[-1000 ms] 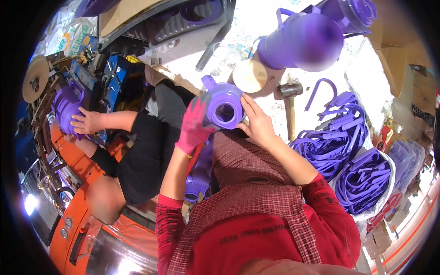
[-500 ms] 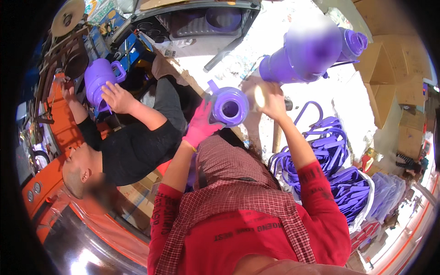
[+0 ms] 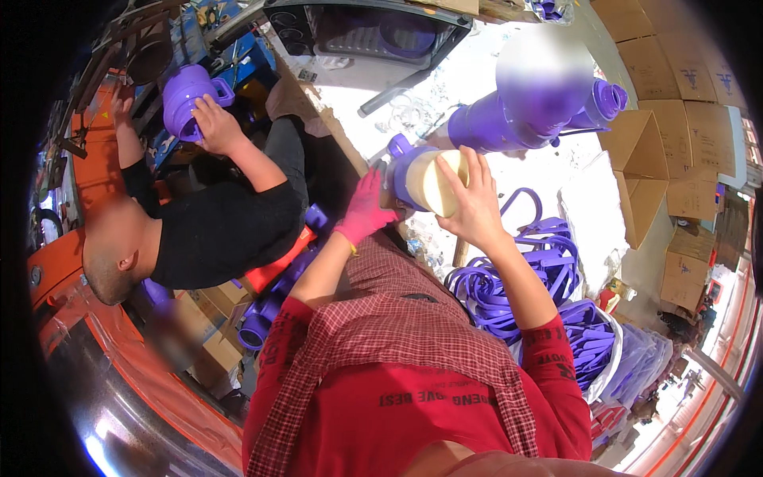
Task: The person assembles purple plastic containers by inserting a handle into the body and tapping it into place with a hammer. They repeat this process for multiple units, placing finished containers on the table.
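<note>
My left hand [image 3: 367, 210], in a pink glove, grips the side of a purple jug [image 3: 407, 178] over the near edge of the bench. The jug's handle points away from me. My bare right hand [image 3: 475, 199] presses a pale cream round piece [image 3: 437, 186] against the jug's end, with the fingers spread over its rim. That piece covers the jug's mouth; its exact kind I cannot make out. More purple jugs [image 3: 478, 127] lie beyond my right hand, partly behind a blurred patch.
At left, a co-worker in black holds another purple jug [image 3: 189, 99]. Purple strap-like strips [image 3: 548, 266] lie piled right of me, more in a white bag [image 3: 592, 338]. Cardboard boxes [image 3: 636, 179] stand far right. An open oven-like box [image 3: 373, 44] and dark tube [image 3: 393, 94] are at the back.
My right hand has come left with the pale round piece and put it over the jug's open mouth. The jug has turned toward the right. The co-worker's jug has shifted.
</note>
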The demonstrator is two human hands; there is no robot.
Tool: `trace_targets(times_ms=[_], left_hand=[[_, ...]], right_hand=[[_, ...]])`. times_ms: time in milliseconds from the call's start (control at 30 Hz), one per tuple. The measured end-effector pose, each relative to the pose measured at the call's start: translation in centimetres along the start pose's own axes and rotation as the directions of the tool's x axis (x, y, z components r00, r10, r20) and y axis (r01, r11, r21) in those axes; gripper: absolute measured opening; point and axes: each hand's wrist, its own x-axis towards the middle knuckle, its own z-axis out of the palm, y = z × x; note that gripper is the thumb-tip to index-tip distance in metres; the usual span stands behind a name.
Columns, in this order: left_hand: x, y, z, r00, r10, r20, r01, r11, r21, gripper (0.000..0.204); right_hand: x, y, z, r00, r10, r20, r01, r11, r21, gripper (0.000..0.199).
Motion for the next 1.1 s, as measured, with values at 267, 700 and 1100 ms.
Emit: trace_targets(times_ms=[267,700,1100], left_hand=[[0.7,6.1,-2.4,0.939,0.326,-0.109,-0.325,0.945,0.026,0.125],[4.6,11.1,-3.4,0.920,0.390,0.035,-0.387,0.919,-0.072,0.123],[4.5,10.4,-3.0,0.918,0.395,0.040,-0.392,0.917,-0.068,0.124]], right_hand=[[-8.5,9.9,7.4,0.737,0.655,-0.165,-0.355,0.584,0.730,0.086],[-14.6,9.7,7.5,0.562,0.763,0.319,-0.420,-0.069,0.905,0.024],[-8.1,-2.0,-5.4,0.814,0.500,0.297,-0.581,0.706,0.405,0.038]])
